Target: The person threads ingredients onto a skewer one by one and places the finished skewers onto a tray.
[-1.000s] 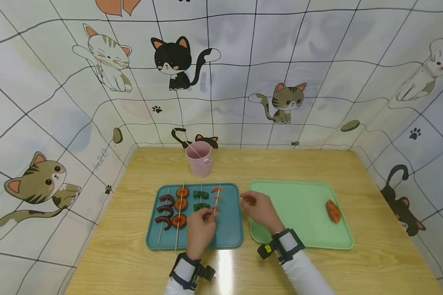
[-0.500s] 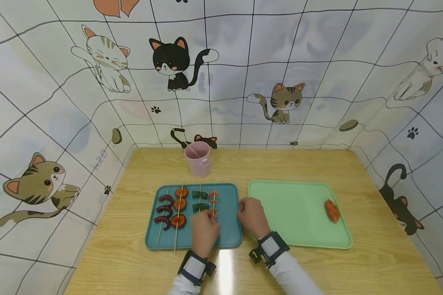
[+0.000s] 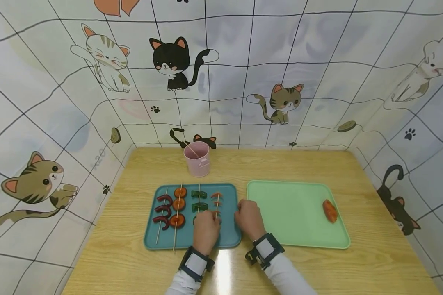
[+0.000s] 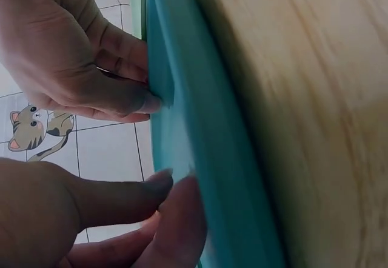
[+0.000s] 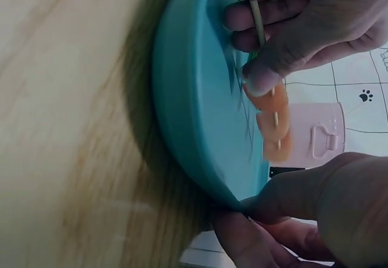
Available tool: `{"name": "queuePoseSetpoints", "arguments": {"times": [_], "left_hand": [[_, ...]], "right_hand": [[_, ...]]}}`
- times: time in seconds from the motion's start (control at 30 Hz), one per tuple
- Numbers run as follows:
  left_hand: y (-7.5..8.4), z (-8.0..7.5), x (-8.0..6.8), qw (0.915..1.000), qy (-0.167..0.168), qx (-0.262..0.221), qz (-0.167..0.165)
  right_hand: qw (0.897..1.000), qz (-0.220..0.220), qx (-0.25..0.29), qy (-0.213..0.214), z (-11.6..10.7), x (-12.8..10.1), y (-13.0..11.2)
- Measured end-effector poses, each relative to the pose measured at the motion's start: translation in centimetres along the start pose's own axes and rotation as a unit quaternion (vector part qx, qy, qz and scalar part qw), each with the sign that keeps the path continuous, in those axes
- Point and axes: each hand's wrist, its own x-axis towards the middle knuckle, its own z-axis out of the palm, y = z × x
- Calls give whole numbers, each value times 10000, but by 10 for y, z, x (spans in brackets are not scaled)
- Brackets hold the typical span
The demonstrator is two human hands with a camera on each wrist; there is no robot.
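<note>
A teal tray [image 3: 227, 235] lies in front of me with several skewers on it: dark red curved pieces [image 3: 162, 209], round orange slices [image 3: 178, 203], green pieces [image 3: 199, 200] and small orange slices [image 3: 217, 198]. My left hand [image 3: 213, 217] pinches the stick of the small-orange-slice skewer [image 5: 257, 19] near its lower end, low over the tray. My right hand [image 3: 240, 209] holds the tray's right rim [image 5: 200, 159], thumb on the inner side [image 4: 151, 101].
A light green tray [image 3: 299, 213] lies to the right with one orange-red food piece [image 3: 330, 211] near its far right edge. A pink cup [image 3: 197, 159] with a stick in it stands behind the teal tray. Cat-patterned walls enclose the wooden table [image 3: 373, 262].
My right hand has moved left from the green tray's edge to the teal tray's right rim. My left hand has drawn a little nearer to me, still on the skewer.
</note>
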Motion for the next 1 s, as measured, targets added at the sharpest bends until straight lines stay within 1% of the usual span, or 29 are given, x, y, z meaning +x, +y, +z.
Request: {"name": "queuePoseSetpoints", "arguments": {"times": [0.07, 0.13, 0.23, 0.33, 0.43, 0.5, 0.6, 0.7, 0.8, 0.9, 1.0], "left_hand": [[-1, 1, 0, 9999, -40, -44, -85], [-2, 2, 0, 9998, -77, -83, -168], [-4, 2, 0, 9996, -125, -148, -208], [-4, 0, 0, 9995, -220, -199, -125], [-5, -5, 0, 9995, -229, -217, 45], [-5, -10, 0, 9993, -215, -290, 103], [-7, -22, 5, 9987, -100, -452, 200], [-11, -35, 13, 9969, -15, -700, 353], [-18, -46, 24, 9940, 50, -1031, 374], [-27, -54, 40, 9903, 53, -1341, 364], [-34, -61, 56, 9883, -57, -1489, 314]], "right_hand": [[10000, -36, -26, 20, 1, -1, 0], [10000, 24, -18, -9, 1, -2, 1], [10000, 66, -31, 7, 2, -2, 2], [10000, 65, -37, -5, 3, -2, 4], [10000, -4, 35, -39, 2, -1, 6], [9998, -77, 139, -121, 0, -1, 8], [9990, -188, 288, -292, -5, 0, 10], [9977, -332, 347, -468, -14, 3, 10], [9957, -558, 428, -603, -24, 8, 7], [9915, -734, 748, -776, -34, 15, 5], [9852, -839, 1137, -966, -43, 21, 5]]}}
